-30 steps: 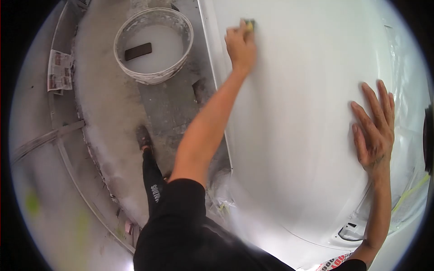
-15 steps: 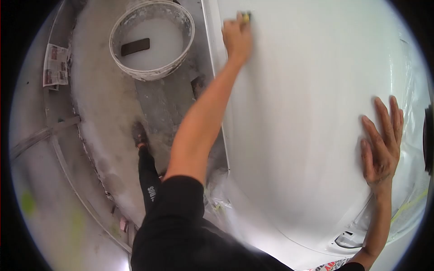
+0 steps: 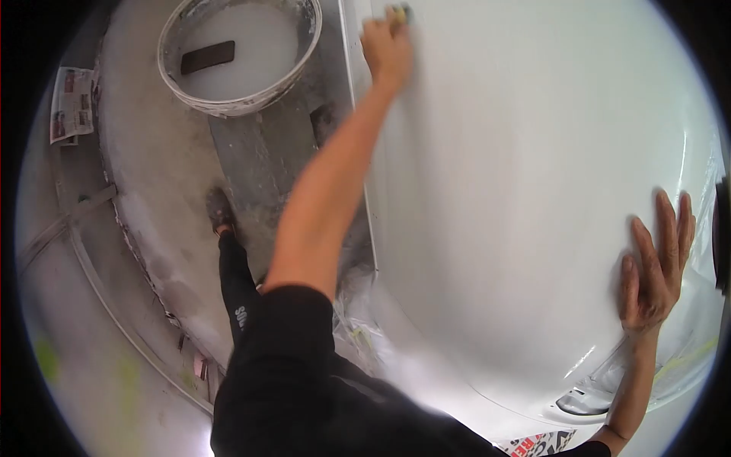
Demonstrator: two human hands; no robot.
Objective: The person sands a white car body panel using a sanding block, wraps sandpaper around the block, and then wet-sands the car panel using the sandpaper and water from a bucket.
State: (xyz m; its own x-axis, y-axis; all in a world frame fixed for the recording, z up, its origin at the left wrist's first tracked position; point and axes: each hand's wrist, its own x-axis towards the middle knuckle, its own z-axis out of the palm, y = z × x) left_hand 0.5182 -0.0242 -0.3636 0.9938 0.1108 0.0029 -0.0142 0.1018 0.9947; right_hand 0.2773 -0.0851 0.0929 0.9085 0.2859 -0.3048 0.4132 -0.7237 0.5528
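Observation:
My left hand (image 3: 387, 53) is stretched far out over a large white car body panel (image 3: 495, 175), near its left edge. Its fingers are closed on a small yellow and dark block (image 3: 399, 15) at the panel's surface; most of the block is hidden by the fingers. On the right side of the same panel, my right hand (image 3: 656, 278) lies flat with its fingers stretched out and holds nothing. Below it, the panel's corner has an oval opening (image 3: 582, 402).
A round bucket (image 3: 251, 107) of cloudy liquid stands on the floor at upper left, with a dark rectangular piece (image 3: 207, 58) in it. Clear plastic sheeting (image 3: 689, 305) covers parts beyond the right edge. Printed paper (image 3: 72, 107) hangs at far left.
The whole view has shifted, so the bucket and the panel edge sit further left and higher. My right hand has slid a little right and down over the panel. My left hand keeps its hold.

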